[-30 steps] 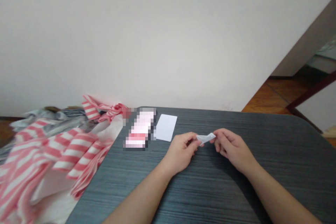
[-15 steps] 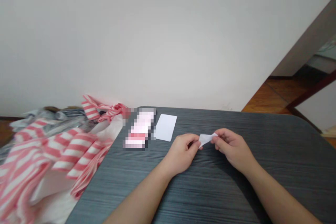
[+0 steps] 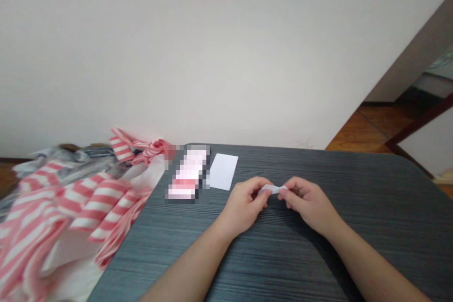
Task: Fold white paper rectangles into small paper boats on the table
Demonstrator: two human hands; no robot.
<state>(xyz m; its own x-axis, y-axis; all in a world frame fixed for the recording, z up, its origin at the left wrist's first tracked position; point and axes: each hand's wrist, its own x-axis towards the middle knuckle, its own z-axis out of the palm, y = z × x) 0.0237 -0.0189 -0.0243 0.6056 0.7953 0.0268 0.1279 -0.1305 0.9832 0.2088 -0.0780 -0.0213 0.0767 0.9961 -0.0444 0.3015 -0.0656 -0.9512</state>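
Note:
A small folded piece of white paper is pinched between both of my hands just above the dark grey table. My left hand grips its left end with thumb and fingers closed. My right hand pinches the right end, fingers curled. Most of the paper is hidden by my fingertips. Both forearms rest over the table's near side.
A white card lies flat on the table behind my left hand, beside a blurred pink and white object. Red and white striped cloth is heaped left of the table. A wall stands behind; wooden floor shows at right.
My hands have drawn closer together and lowered slightly. The paper, which stuck out as a pointed strip before, is now squeezed smaller between my fingertips.

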